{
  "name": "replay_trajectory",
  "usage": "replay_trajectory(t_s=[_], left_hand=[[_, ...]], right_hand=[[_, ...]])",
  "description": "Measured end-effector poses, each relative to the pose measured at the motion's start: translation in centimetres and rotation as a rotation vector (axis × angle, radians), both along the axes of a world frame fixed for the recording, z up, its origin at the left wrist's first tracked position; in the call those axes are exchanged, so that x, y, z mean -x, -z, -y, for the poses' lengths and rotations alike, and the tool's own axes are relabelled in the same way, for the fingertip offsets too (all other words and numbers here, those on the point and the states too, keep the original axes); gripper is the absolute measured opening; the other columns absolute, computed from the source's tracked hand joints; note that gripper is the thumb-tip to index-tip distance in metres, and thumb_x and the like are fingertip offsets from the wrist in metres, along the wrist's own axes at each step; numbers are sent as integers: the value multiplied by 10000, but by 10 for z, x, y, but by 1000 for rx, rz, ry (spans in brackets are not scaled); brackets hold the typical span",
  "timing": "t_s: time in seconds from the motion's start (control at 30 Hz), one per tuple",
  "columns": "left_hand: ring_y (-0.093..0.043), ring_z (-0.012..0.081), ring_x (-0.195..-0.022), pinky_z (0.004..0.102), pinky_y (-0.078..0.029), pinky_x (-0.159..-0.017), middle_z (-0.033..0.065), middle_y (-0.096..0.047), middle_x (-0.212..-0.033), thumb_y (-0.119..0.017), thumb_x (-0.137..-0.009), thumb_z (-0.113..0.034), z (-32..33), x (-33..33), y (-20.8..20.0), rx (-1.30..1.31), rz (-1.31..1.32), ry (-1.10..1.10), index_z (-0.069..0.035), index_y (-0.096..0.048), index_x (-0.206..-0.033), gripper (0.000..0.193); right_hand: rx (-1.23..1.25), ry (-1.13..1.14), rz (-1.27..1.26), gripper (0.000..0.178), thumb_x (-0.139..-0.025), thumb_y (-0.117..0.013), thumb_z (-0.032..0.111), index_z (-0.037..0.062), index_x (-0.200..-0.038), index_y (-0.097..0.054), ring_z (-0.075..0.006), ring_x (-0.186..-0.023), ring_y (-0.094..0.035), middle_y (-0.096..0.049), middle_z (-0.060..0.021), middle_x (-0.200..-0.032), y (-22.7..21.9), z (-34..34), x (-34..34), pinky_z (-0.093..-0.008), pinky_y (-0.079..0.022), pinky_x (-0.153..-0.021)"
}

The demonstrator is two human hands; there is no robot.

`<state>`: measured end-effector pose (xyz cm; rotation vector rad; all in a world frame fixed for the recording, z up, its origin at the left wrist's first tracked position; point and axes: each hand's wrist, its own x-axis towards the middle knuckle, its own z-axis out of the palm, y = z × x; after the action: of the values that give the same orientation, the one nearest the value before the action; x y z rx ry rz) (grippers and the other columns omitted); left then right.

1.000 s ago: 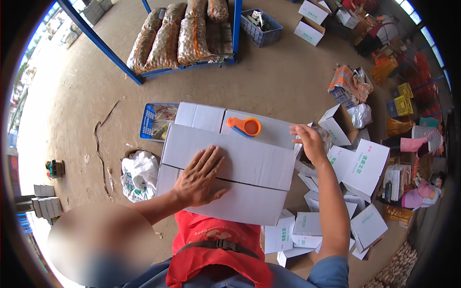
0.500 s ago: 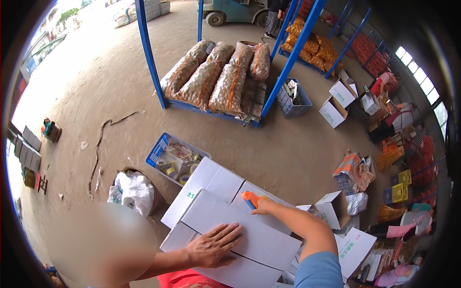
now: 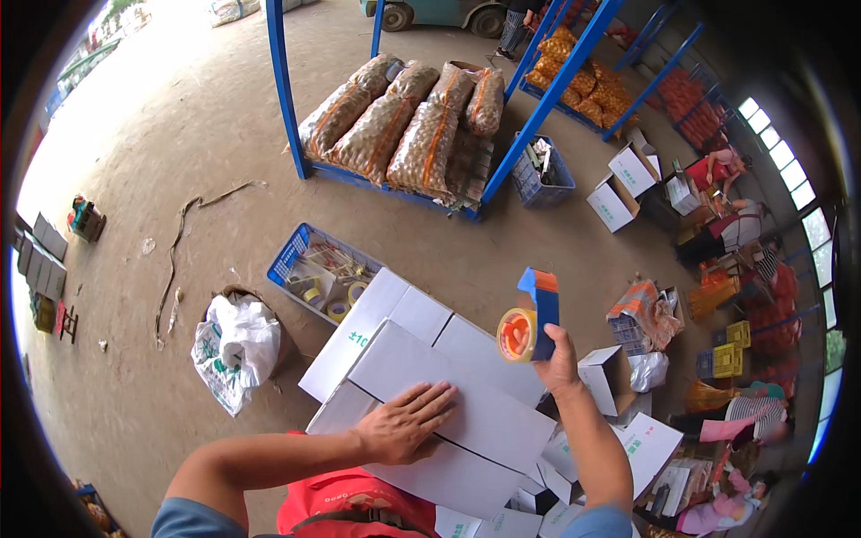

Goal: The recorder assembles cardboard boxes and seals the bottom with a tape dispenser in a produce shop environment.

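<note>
A white carton (image 3: pixel 489 421) lies in front of me with its top flaps folded down and a dark seam running between them. My left hand (image 3: pixel 408 421) rests flat on these flaps across the seam, fingers stretched out. To the right, my right hand (image 3: pixel 558 360) is closed around a blue and orange tape dispenser (image 3: pixel 545 309) with a roll of yellowish tape, held up above and beyond the carton's right side. Another white carton surface (image 3: pixel 381 300) shows just past the first one.
A blue crate (image 3: pixel 291 276) with tape rolls stands beyond the cartons. A white sack (image 3: pixel 238 350) sits at the left. Farther off, a blue rack (image 3: pixel 395 186) carries filled net bags. Open white cartons (image 3: pixel 610 381) lie at the right, where several people work.
My right hand has lifted the tape dispenser off the carton area and turned it, so the roll faces me. My left hand stays flat on the flaps.
</note>
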<state>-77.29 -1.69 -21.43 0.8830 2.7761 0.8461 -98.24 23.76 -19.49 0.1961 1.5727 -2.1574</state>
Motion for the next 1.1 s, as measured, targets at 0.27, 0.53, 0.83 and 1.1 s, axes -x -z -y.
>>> replay_trajectory(t_s=[0.27, 0.53, 0.83, 1.1], left_hand=[[-238, 330, -1607, 472, -167, -1325, 233, -323, -1687, -639, -963, -373, -7, -1, 1, -4, -85, -23, 30, -463, -1535, 722], [-253, 336, -1602, 480, -177, -1321, 223, -344, -1680, -680, -925, -356, -9, -8, -6, 77, -110, -56, 21, -470, -1525, 740], [-260, 333, -1600, 487, -181, -1320, 211, -356, -1678, -710, -897, -356, -15, -12, -2, 112, -145, -65, 12, -479, -1519, 759], [-247, 330, -1605, 475, -174, -1323, 217, -337, -1686, -687, -914, -374, -13, -15, -1, 121, -160, -68, 16, -485, -1516, 745]], right_hand=[[620, 19, 47, 459, -919, -581, 432, 13, -1071, -693, -331, -810, -726, -702, -158, -808, 32, -73, -183, -460, -592, -882], [35, -191, -253, 333, -880, -679, 167, -84, -1095, -723, -192, -921, -743, -772, -130, -948, 19, -54, -243, -350, -602, -886], [8, -336, -233, 330, -980, -789, 249, -19, -1162, -728, -158, -986, -728, -773, -94, -1006, 8, -50, -254, -353, -597, -914], [34, -387, -232, 451, -983, -783, 250, -21, -1309, -628, -185, -1050, -724, -747, -101, -1113, 5, -52, -254, -377, -587, -943]])
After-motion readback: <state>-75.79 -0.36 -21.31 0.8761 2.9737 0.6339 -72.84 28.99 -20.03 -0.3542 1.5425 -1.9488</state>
